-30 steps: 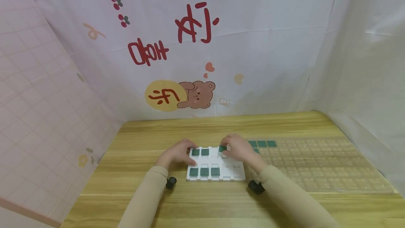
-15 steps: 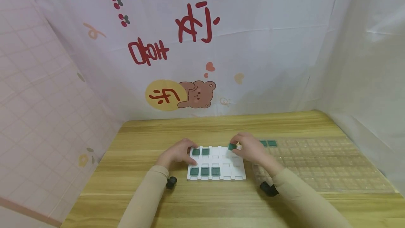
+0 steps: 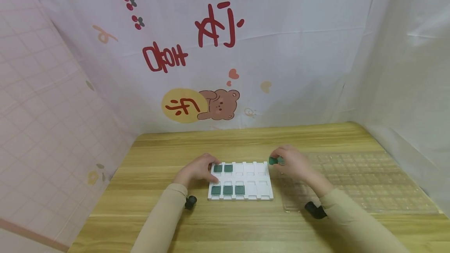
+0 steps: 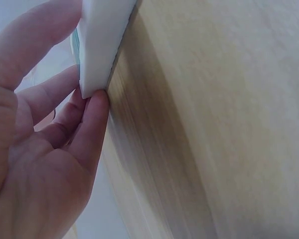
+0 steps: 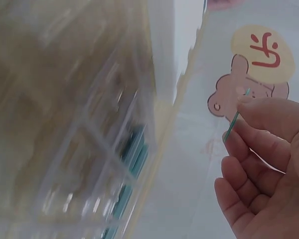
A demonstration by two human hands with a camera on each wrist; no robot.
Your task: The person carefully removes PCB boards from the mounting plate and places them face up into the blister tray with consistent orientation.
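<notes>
My left hand (image 3: 198,168) grips the left end of a white slotted tray (image 3: 263,189), thumb at its front part and fingers at the far corner. In the left wrist view, fingers curl round the tray's white edge (image 4: 104,45). Several small green circuit boards (image 3: 227,190) sit in the tray's left slots, in both rows. My right hand (image 3: 295,164) pinches another green board (image 3: 272,161) between thumb and fingers, just right of the white tray's far corner. The right wrist view shows this pinched board (image 5: 232,124) edge-on, the other fingers loosely curled.
A clear plastic compartment tray (image 3: 358,182) covers the table's right side. Green boards (image 5: 134,149) lie in its compartments near one edge, mostly hidden by my right hand in the head view. A white printed curtain (image 3: 299,69) hangs behind the wooden table (image 3: 168,221).
My right hand has moved right with the pinched board, from over the white tray's far row to beside the clear tray. My left hand stays at the white tray's left end.
</notes>
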